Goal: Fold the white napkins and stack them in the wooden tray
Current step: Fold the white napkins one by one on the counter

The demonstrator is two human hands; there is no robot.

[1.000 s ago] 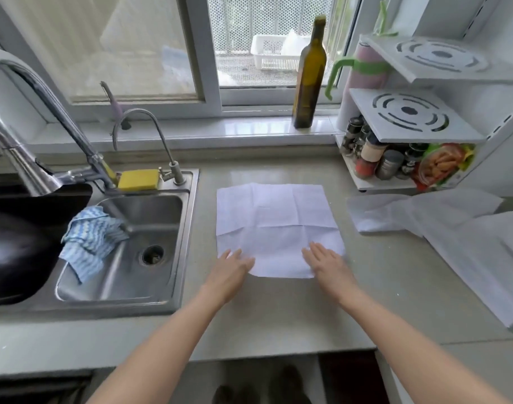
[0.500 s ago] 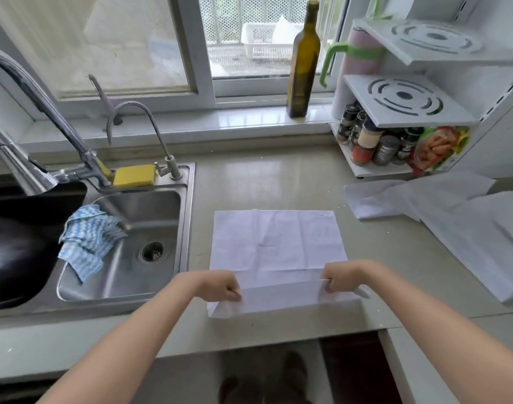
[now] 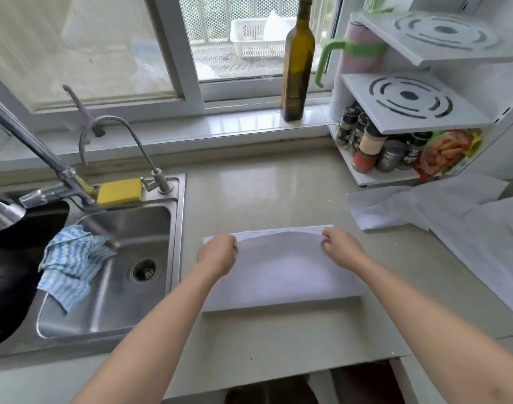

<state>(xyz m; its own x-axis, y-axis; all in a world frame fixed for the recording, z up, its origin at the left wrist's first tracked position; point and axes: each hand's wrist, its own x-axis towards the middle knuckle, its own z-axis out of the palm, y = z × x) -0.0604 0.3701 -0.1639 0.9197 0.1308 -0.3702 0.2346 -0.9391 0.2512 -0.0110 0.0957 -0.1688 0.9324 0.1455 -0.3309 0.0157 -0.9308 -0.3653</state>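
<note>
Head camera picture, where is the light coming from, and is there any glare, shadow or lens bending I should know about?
Head view: daylight enters through the window behind the counter; a pale glare patch sits on the beige stone countertop; the half-folded white napkin throws a soft shadow along its near edge; wide-angle bending curves the white slotted shelf rack and the chrome faucet; focus looks fairly even.

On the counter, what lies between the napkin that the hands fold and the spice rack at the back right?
In the head view, only bare counter separates the napkin from the spice rack; the loose napkins lie further right.
</note>
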